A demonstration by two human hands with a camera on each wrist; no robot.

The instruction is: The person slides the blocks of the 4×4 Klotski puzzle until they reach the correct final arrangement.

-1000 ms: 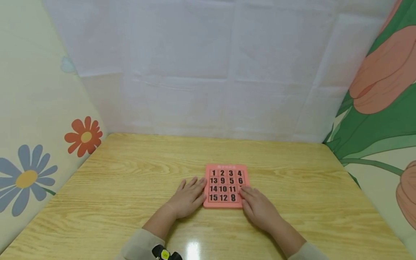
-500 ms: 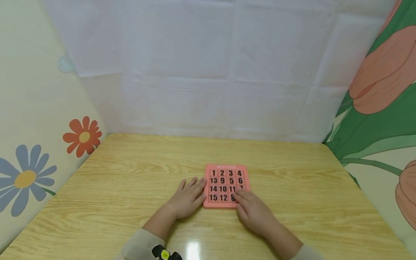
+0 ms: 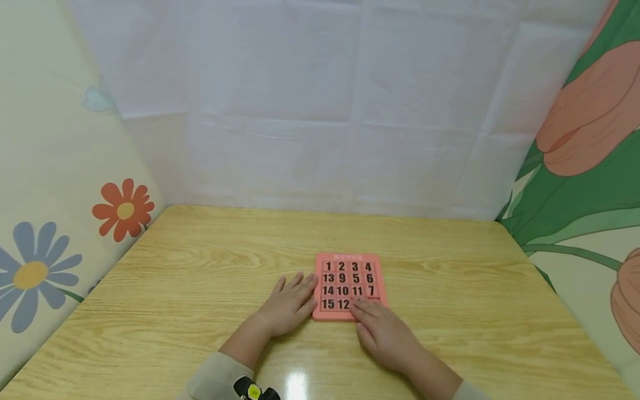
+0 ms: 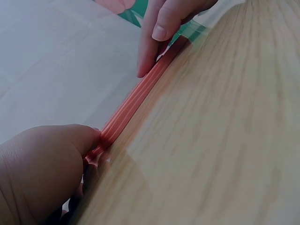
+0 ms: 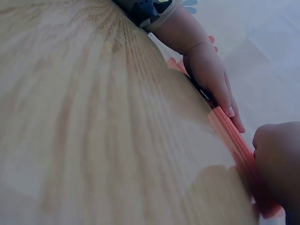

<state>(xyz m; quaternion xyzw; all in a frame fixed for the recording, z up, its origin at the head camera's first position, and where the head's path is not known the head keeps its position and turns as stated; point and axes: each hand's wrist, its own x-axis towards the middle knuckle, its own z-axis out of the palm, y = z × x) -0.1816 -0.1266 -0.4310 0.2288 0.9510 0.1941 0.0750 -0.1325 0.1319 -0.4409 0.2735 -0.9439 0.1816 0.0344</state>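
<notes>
Number puzzle (image 3: 349,284): pink, flat on the desk (image 3: 225,255), top row reading 1, 2, 3, 4
Left hand (image 3: 289,309): fingers straight, slightly spread, touching the puzzle's left edge, gripping nothing
Right hand (image 3: 389,334): fingers extended together, fingertips over the bottom row just beside the 12, gripping nothing
Backdrop: creased white sheet (image 3: 300,111) behind the desk

We find the heading (image 3: 348,256) on the board (image 3: 381,280) too small to read; the right hand (image 3: 387,336) mostly hides the cell right of tile 12 (image 3: 343,304); the right sleeve (image 3: 469,392) is cropped.
</notes>
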